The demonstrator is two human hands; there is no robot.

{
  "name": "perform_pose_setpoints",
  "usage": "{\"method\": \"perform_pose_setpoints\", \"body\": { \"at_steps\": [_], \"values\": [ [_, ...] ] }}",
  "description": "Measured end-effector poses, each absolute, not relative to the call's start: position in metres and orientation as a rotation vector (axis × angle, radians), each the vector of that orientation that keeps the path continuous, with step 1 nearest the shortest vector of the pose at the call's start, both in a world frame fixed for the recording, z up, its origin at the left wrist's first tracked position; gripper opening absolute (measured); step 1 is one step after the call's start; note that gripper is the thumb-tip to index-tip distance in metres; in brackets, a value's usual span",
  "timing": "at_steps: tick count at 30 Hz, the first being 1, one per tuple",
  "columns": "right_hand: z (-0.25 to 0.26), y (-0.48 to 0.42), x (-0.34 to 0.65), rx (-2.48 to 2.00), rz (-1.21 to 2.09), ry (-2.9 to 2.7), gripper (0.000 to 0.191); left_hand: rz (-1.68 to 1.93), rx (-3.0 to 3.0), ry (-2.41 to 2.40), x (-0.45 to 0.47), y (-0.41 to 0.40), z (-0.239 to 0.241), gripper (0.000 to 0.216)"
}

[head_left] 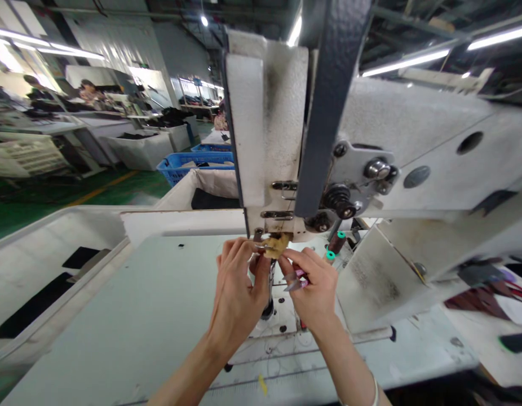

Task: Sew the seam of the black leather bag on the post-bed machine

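Observation:
Both hands are raised to the needle area of a large white sewing machine (282,124). My left hand (235,287) is closed, its fingertips at a small metal part beside a tan, crumpled piece (278,246) under the machine head; what they pinch is partly hidden. Tucked in the curled fingers of my right hand (315,285) are small thread snips (295,280) with pinkish handles, blades pointing left. The right thumb and index fingertips touch the lower edge of the tan piece. Below it, a dark presser post (268,307) stands over the metal needle plate (284,321).
At left, a white bin (32,270) holds dark fabric pieces. Two thread spools (337,242) with green ends stand behind the right hand. A blue basket (176,166) lies beyond the pale green tabletop (172,299). Co-workers sit at machines in the background.

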State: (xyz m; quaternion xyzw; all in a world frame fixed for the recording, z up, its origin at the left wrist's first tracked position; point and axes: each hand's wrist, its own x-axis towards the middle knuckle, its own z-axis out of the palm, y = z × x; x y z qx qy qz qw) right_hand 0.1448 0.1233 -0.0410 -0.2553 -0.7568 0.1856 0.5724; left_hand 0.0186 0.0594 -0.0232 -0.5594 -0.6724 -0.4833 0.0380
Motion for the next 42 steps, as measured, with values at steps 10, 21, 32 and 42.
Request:
{"method": "perform_pose_setpoints", "body": {
  "at_steps": [10, 21, 32, 42],
  "values": [
    [-0.034, 0.124, 0.150, -0.589, 0.508, -1.801, 0.014, -1.705, -1.678, -2.094, 0.013, 0.058, -0.031, 0.016],
    [-0.035, 0.124, 0.148, -0.577, 0.490, -1.781, 0.012, -1.700, -1.735, -2.075, 0.008, 0.056, -0.030, 0.016],
    [-0.039, 0.126, 0.146, -0.573, 0.486, -1.771, 0.013, -1.536, -1.591, -1.971, 0.021, 0.058, -0.023, 0.014],
    [-0.032, 0.125, 0.154, -0.579, 0.479, -1.839, 0.013, -1.690, -1.629, -2.040, 0.017, 0.056, -0.026, 0.011]
  ]
}}
